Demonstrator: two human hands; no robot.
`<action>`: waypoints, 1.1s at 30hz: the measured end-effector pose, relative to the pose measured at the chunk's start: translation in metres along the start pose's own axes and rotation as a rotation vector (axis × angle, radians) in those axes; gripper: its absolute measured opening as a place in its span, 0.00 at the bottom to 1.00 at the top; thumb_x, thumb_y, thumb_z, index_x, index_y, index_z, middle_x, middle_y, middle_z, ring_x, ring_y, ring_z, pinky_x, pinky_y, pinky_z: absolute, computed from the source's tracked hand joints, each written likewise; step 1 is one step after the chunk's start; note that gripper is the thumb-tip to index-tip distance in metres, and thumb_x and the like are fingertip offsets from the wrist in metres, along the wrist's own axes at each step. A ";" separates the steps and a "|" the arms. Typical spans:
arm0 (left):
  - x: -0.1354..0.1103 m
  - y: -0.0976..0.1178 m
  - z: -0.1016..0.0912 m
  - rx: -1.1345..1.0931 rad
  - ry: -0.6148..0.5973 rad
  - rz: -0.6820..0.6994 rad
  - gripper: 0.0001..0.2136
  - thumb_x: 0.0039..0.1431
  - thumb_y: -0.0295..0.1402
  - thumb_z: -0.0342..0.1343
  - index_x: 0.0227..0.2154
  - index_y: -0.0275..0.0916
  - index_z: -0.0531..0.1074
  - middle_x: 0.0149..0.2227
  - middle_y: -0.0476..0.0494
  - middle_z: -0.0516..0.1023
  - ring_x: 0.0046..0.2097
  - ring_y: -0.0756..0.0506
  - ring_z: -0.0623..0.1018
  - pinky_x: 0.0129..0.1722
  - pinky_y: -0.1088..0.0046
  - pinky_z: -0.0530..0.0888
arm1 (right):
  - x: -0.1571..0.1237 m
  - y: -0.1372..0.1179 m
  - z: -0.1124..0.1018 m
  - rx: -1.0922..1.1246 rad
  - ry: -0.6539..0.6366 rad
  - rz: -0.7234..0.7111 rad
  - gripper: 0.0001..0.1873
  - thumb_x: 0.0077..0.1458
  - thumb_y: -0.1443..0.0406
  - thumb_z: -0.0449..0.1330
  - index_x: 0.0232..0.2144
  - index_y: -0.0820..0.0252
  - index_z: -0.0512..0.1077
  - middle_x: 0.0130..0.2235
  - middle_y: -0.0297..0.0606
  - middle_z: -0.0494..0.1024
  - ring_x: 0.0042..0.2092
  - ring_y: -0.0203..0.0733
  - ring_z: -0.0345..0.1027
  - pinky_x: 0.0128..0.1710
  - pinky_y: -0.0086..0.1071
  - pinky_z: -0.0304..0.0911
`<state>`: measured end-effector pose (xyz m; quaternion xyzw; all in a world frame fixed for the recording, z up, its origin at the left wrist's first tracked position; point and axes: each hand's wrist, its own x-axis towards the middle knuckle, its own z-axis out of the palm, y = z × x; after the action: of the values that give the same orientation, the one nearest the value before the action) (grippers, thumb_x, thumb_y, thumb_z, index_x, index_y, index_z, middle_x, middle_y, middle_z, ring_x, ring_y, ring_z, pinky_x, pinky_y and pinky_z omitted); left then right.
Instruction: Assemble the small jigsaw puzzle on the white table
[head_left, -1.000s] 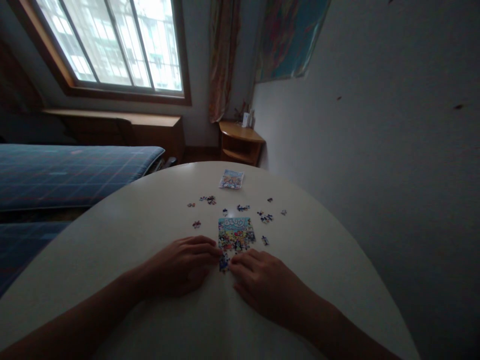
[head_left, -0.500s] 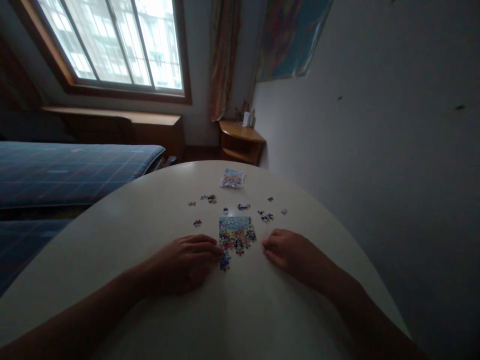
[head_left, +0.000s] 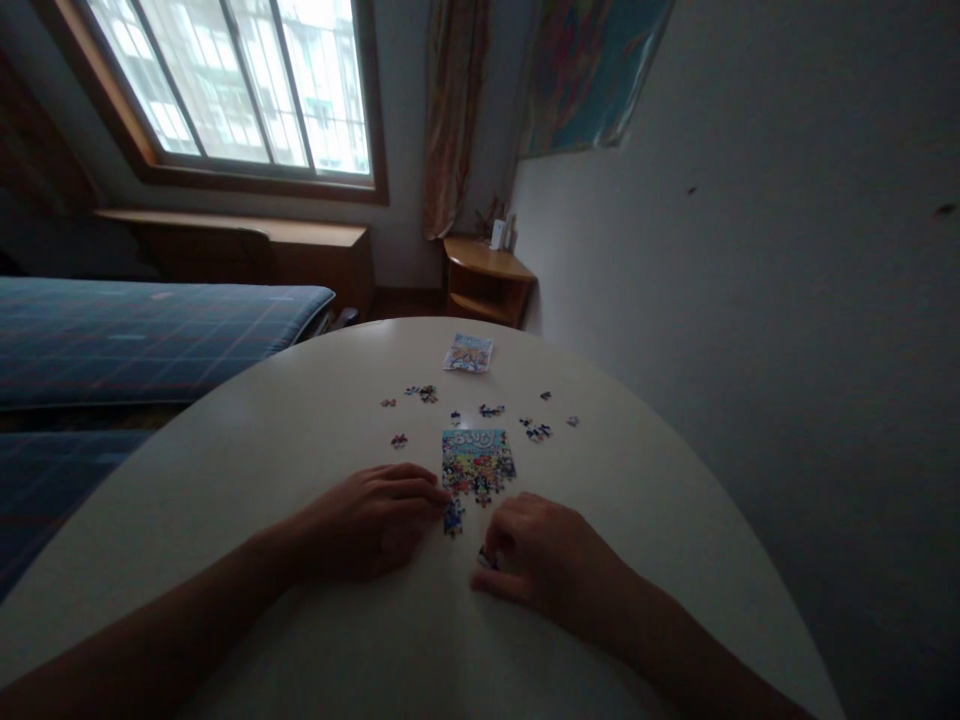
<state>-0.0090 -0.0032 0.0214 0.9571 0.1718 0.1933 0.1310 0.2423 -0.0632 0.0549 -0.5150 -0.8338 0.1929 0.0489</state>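
A small colourful jigsaw puzzle, partly assembled, lies on a round white table. My left hand rests flat beside the puzzle's lower left corner, its fingertips touching the edge of the puzzle. My right hand sits just below the puzzle with its fingers curled around a small puzzle piece at its fingertips. Several loose pieces lie scattered beyond the puzzle.
A small picture card lies at the table's far edge. A bed with a blue checked cover stands to the left, a wooden corner shelf beyond the table, a white wall close on the right.
My right hand went right to the loose pieces, then came back below the puzzle, now curled on a small piece. My left hand stayed put.
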 end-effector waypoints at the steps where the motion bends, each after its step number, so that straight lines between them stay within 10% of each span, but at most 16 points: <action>1: 0.000 0.000 0.000 0.000 0.000 -0.001 0.16 0.58 0.25 0.54 0.49 0.41 0.72 0.53 0.45 0.77 0.55 0.42 0.74 0.55 0.61 0.75 | -0.002 0.001 -0.002 0.018 -0.006 0.011 0.12 0.48 0.60 0.71 0.33 0.58 0.75 0.36 0.36 0.77 0.38 0.42 0.69 0.37 0.32 0.58; 33: 0.001 0.000 0.001 0.013 -0.019 -0.014 0.19 0.56 0.24 0.54 0.50 0.42 0.71 0.52 0.44 0.78 0.55 0.41 0.74 0.56 0.60 0.73 | 0.022 -0.005 0.032 0.029 0.258 -0.172 0.07 0.53 0.64 0.68 0.35 0.58 0.74 0.40 0.36 0.78 0.45 0.45 0.69 0.48 0.39 0.58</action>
<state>-0.0079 -0.0033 0.0209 0.9585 0.1784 0.1820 0.1276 0.2186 -0.0548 0.0251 -0.4614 -0.8587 0.1323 0.1795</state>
